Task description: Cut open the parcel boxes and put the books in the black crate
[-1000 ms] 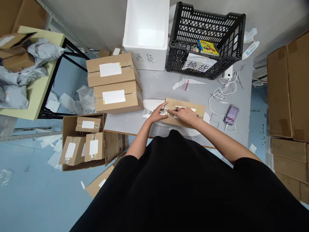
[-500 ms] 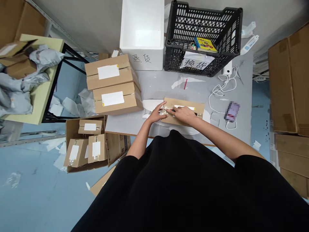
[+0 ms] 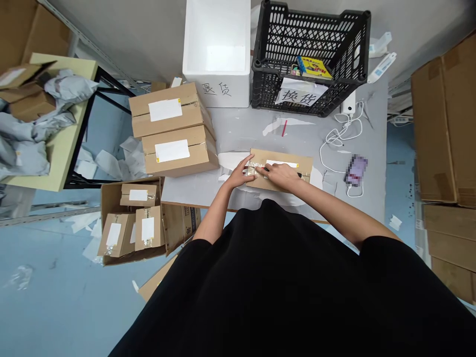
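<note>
Hands close together, unclamped: the left hand (image 3: 241, 173) spreads its fingers and the right hand (image 3: 283, 176) bears down beside it, on clear tape (image 3: 252, 169) across a small kraft carton (image 3: 307, 171) lying flat on the grey worktop (image 3: 241, 131). Two labelled cartons (image 3: 173, 131) sit beyond at left; a black plastic crate (image 3: 308, 34) and white foam box (image 3: 215, 49) stand behind.

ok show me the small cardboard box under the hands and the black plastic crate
small cardboard box (image 3: 277, 155), head view, top face
black plastic crate (image 3: 265, 89), head view, front wall
</note>
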Tool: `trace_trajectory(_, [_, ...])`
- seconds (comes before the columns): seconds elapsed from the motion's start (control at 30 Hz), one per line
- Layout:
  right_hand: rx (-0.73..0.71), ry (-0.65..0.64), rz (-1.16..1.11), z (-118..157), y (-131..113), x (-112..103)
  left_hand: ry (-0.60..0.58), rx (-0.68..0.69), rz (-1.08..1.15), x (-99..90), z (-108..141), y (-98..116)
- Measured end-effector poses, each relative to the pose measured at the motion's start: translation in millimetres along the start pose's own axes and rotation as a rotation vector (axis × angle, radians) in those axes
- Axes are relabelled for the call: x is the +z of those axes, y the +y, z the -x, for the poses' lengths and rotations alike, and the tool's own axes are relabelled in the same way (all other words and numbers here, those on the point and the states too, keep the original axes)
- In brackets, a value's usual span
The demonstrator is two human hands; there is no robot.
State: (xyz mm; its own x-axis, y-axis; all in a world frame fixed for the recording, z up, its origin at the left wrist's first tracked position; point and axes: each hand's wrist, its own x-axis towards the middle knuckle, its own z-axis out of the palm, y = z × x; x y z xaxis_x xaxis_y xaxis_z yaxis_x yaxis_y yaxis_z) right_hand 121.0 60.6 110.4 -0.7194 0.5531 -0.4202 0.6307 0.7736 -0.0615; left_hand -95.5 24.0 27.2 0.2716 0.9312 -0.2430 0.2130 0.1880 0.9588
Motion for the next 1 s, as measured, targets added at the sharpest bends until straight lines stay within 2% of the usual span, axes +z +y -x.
trace_trajectory(0.17, [0.016, 0.016, -0.041, 3.5, 4.9, 5.6, -0.006, -0.014, -0.011, -0.1, 0.2, -3.8])
trace_trajectory(0.37, [0.035, -0.020, -0.015, 21.8, 17.8, 8.0, -0.006, -0.010, -0.037, -1.3, 0.8, -3.3])
trace_trajectory(0.7, [0.106, 0.020, -0.154, 61.2, 55.5, 33.3, -0.025, -0.055, -0.050, -2.5, 0.6, -1.0])
trace_trajectory(1.0, [0.124, -0.007, -0.141, 91.2, 82.0, 42.0, -0.027, -0.042, -0.048, -0.9, 1.9, 4.3])
